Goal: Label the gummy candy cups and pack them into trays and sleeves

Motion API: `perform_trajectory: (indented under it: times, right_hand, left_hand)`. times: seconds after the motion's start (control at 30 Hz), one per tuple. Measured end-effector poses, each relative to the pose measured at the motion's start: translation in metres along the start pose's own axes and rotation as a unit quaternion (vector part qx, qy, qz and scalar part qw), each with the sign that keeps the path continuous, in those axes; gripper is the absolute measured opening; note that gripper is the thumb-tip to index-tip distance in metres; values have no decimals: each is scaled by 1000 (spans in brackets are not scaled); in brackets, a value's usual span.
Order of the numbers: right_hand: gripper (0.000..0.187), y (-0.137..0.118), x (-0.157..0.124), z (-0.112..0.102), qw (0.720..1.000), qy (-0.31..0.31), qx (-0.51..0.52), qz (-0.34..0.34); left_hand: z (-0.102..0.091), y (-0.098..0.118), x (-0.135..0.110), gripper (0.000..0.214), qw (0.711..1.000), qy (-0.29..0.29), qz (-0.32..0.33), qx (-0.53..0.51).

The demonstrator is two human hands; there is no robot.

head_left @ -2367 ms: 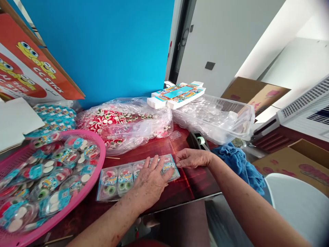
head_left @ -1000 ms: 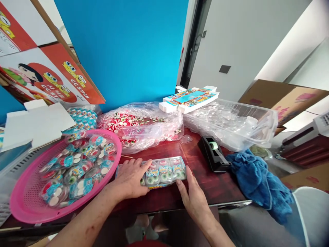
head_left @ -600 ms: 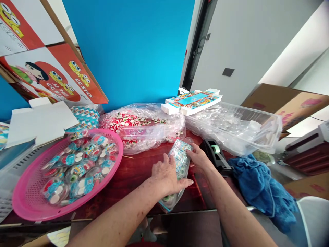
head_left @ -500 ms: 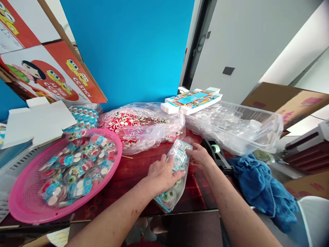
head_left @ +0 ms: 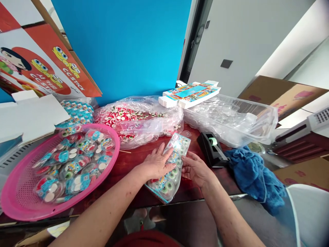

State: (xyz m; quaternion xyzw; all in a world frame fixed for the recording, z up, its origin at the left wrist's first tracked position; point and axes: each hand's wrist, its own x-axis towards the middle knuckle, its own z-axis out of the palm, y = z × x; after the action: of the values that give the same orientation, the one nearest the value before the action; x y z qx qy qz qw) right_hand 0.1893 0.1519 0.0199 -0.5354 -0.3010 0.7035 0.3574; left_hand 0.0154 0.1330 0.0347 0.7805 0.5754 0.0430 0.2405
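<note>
A clear plastic pack (head_left: 168,187) with a blue printed edge lies at a slant on the dark red table. Rows of round eyeball-like pieces and small printed labels show through it. My left hand (head_left: 158,165) rests flat across the left side of the pack, fingers spread and thumb stretched over its middle. Against the pack's right edge, my right hand (head_left: 195,168) has its fingers loosely bent and apart, the tips at the side of the plastic. Part of the pack's middle is hidden under my left fingers.
A pink basket (head_left: 117,151) of small filled packs stands left. Behind are a plastic bag (head_left: 128,118) of red and white pieces, a flat printed carton (head_left: 194,94) and a clear bin (head_left: 269,120). A tape dispenser (head_left: 212,151) and blue cloth (head_left: 254,175) lie right.
My right hand has moved from the pack's upper corner down along its right edge, and its fingers have loosened. The left hand has shifted slightly, uncovering more of the pack. The view has tilted.
</note>
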Motion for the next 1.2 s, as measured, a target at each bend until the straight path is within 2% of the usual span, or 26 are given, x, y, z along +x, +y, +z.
perform_trajectory:
  times: [0.07, 0.17, 0.37, 0.6, 0.73, 0.83, 0.93, 1.03, 1.1, 1.17, 1.2]
  right_hand:
    - [48, 8, -11, 2, 1000, -14, 27, 6]
    - [40, 19, -21, 4, 995, -26, 99, 16]
    - [31, 35, -32, 4, 983, -72, 160, 47]
    - [26, 55, -60, 11, 981, -121, 143, 59]
    - [32, 69, -72, 16, 986, -129, 95, 40]
    - [38, 75, -76, 17, 990, -133, -37, 22]
    - [39, 70, -75, 11, 966, -151, -209, 16]
    - [34, 48, -64, -5, 943, -208, -258, 21]
    - [31, 27, -47, -17, 958, -158, -239, -15]
    - [29, 7, -23, -25, 976, -33, -194, -92]
    - [26, 0, -10, -25, 976, 22, -174, -129]
  left_hand:
    - [-1, 6, 4, 55, 995, 11, 60, 77]
    - [-1, 12, 8, 52, 985, 5, 118, 123]
    - [3, 14, 9, 53, 984, -2, 105, 146]
    - [7, 25, 8, 53, 984, 18, 87, 155]
    - [11, 30, 7, 55, 983, 42, 80, 160]
    - [14, 33, 8, 59, 983, 39, 70, 165]
    - [18, 38, 9, 65, 982, 44, 48, 177]
    - [22, 41, 9, 63, 982, 52, 40, 179]
    - [24, 41, 9, 63, 982, 55, 43, 177]
    - [25, 40, 9, 63, 981, 64, 49, 177]
    - [25, 39, 9, 63, 980, 70, 52, 178]
